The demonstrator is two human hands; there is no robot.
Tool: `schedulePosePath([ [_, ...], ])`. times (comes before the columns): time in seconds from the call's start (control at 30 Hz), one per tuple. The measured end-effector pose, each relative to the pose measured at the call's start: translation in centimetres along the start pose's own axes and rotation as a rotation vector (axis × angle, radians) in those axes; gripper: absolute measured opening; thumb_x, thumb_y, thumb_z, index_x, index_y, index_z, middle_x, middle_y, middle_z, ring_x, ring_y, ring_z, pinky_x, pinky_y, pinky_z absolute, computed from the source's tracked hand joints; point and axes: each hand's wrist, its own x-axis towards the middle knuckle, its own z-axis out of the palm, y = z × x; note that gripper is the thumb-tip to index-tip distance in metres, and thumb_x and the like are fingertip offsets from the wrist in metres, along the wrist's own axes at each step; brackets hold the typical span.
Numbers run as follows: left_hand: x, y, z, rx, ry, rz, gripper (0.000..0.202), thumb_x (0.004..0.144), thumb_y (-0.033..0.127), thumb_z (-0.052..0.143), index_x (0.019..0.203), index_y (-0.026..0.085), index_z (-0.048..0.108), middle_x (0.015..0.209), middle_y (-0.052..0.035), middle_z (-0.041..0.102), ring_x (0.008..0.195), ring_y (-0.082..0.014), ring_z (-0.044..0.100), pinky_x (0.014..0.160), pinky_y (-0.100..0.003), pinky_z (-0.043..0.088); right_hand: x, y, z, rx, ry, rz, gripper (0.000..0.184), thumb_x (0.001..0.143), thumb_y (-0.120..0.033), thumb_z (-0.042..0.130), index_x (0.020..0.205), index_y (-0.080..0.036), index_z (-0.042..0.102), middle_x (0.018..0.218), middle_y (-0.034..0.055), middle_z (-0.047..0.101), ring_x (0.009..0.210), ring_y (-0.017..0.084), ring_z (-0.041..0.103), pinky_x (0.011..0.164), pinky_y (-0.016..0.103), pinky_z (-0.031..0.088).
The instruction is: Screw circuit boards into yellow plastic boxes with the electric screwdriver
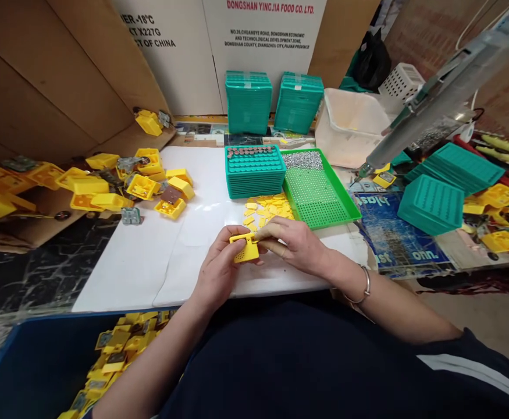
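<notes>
The small yellow plastic housing (pixel 245 249) is held between both hands above the white worktop (pixel 149 256). The left hand (pixel 219 267) grips it from below; the right hand (pixel 295 244) pinches its top edge. Beyond lie loose yellow plastic clips (pixel 266 209).

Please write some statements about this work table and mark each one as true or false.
1. The left hand and right hand hold one yellow part. True.
2. The bracelet is on the left wrist. False: it is on the right one.
3. The blue bin holds yellow parts. True.
4. The green tray lies left of the teal stack nearest the hands. False: it lies right of it.
</notes>
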Motion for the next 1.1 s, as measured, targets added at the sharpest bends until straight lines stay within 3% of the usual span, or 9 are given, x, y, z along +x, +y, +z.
schedulePosePath([
  [0.13, 0.4, 0.2, -0.2, 0.005, -0.101, -0.083, 0.016, 0.080, 0.024, 0.062, 0.094, 0.018, 0.059, 0.083, -0.0046, 0.067, 0.074, -0.0205, 0.067, 0.054, -0.028, 0.054, -0.6, 0.5, -0.2, -0.237, -0.062, -0.252, 0.026, 0.097, -0.024, 0.041, 0.090, -0.020, 0.066, 0.079, 0.0064, 0.064, 0.073, 0.015, 0.055, 0.068, 0.030, 0.046],
  [0.2, 0.6, 0.2, -0.3, 0.009, -0.150, -0.126, 0.016, 0.081, 0.023, 0.060, 0.095, 0.017, 0.059, 0.078, -0.0043, 0.066, 0.071, -0.0200, 0.066, 0.052, -0.027, 0.053, -0.8, 0.8, -0.4, -0.263, -0.071, -0.305, 0.028, 0.097, -0.022, 0.040, 0.090, -0.021, 0.067, 0.077, 0.0067, 0.064, 0.072, 0.016, 0.054, 0.068, 0.032, 0.045],
  [0.33, 0.8, -0.7, -0.2, 0.056, -0.148, -0.072, 0.017, 0.086, 0.026, 0.058, 0.102, 0.021, 0.056, 0.093, -0.0027, 0.066, 0.084, -0.0185, 0.065, 0.070, -0.030, 0.055, -0.8, 0.3, -0.5, -0.008, 0.068, -0.023, 0.022, 0.096, -0.024, 0.047, 0.098, -0.019, 0.068, 0.084, 0.0058, 0.067, 0.077, 0.013, 0.060, 0.068, 0.026, 0.047],
  [0.43, 0.6, -1.4, 0.0, 0.147, -0.185, 0.013, 0.024, 0.086, 0.026, 0.060, 0.109, 0.025, 0.053, 0.103, -0.0005, 0.063, 0.093, -0.0169, 0.061, 0.083, -0.030, 0.051, -0.7, -0.5, -0.4, 0.249, 0.055, 0.201, 0.012, 0.089, -0.024, 0.058, 0.096, -0.020, 0.067, 0.088, 0.0016, 0.070, 0.074, 0.010, 0.062, 0.069, 0.023, 0.048],
  [0.53, 0.3, -1.7, 0.3, 0.246, -0.201, 0.046, 0.028, 0.086, 0.028, 0.061, 0.111, 0.024, 0.052, 0.107, -0.0010, 0.061, 0.097, -0.0176, 0.058, 0.089, -0.031, 0.046, -0.5, -1.0, -0.4, 0.333, 0.047, 0.350, 0.012, 0.083, -0.020, 0.063, 0.095, -0.020, 0.064, 0.081, -0.0016, 0.068, 0.068, 0.009, 0.060, 0.066, 0.021, 0.046],
  [0.8, 0.1, -2.0, -0.2, 0.384, -0.236, 0.108, 0.028, 0.089, 0.031, 0.058, 0.115, 0.025, 0.051, 0.114, -0.0024, 0.058, 0.108, -0.0197, 0.053, 0.097, -0.032, 0.041, -0.2, -1.5, -0.4, 0.307, -0.020, 0.432, 0.021, 0.080, -0.017, 0.062, 0.100, -0.020, 0.057, 0.067, -0.0067, 0.057, 0.060, 0.008, 0.053, 0.061, 0.020, 0.040],
  [0.93, 0.2, -2.5, -0.7, 0.369, -0.226, 0.108, 0.026, 0.094, 0.040, 0.049, 0.114, 0.025, 0.057, 0.114, -0.0045, 0.058, 0.105, -0.0217, 0.055, 0.094, -0.035, 0.044, 0.4, -1.3, -0.3, 0.219, -0.067, 0.476, 0.027, 0.081, -0.028, 0.066, 0.105, -0.019, 0.057, 0.060, -0.0086, 0.049, 0.056, 0.008, 0.049, 0.057, 0.022, 0.036],
  [1.03, 0.4, -2.4, -0.6, 0.263, -0.216, 0.056, 0.024, 0.093, 0.041, 0.049, 0.105, 0.024, 0.061, 0.107, -0.0051, 0.062, 0.097, -0.0215, 0.060, 0.087, -0.035, 0.049, -0.3, -1.8, -0.9, 0.228, -0.081, 0.419, 0.034, 0.084, -0.033, 0.064, 0.113, -0.019, 0.056, 0.061, -0.0072, 0.053, 0.057, 0.009, 0.052, 0.058, 0.023, 0.040],
  [1.1, 0.4, -2.1, -0.3, 0.129, -0.198, -0.019, 0.021, 0.092, 0.040, 0.052, 0.102, 0.024, 0.060, 0.102, -0.0046, 0.064, 0.091, -0.0212, 0.063, 0.082, -0.036, 0.051, -1.8, -2.3, -2.3, 0.215, 0.027, 0.308, 0.035, 0.088, -0.033, 0.058, 0.121, -0.021, 0.053, 0.073, -0.0022, 0.061, 0.066, 0.012, 0.058, 0.064, 0.026, 0.045],
])
